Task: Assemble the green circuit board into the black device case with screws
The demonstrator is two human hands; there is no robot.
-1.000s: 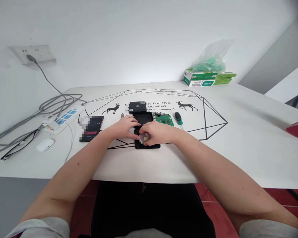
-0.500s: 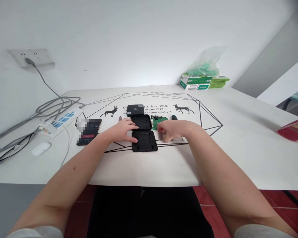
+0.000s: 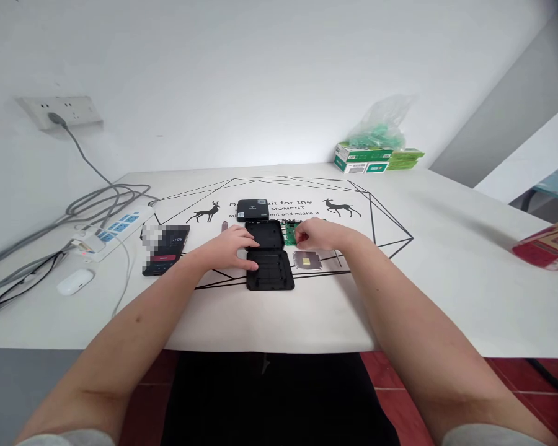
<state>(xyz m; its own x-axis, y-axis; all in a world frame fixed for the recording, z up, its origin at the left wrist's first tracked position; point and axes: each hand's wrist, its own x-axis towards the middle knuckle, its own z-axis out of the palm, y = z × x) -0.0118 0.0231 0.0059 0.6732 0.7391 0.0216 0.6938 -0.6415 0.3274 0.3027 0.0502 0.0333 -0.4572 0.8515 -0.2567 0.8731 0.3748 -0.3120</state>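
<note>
My left hand [image 3: 232, 249] spreads open at the black case [image 3: 270, 279], my right hand [image 3: 320, 234] curls, grip unclear, at the green board [image 3: 289, 235] beside it, seemingly light, stiff, fragile, best held by its edges.

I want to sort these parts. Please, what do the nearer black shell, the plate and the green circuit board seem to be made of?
Nearer black shell: probably matte plastic; dull, with molded-looking ridges.
Plate: likely thin metal, from its greyish sheen; its yellow patch is unclear.
Green circuit board: probably coated laminate, judging by green surface and mounted components.
</note>
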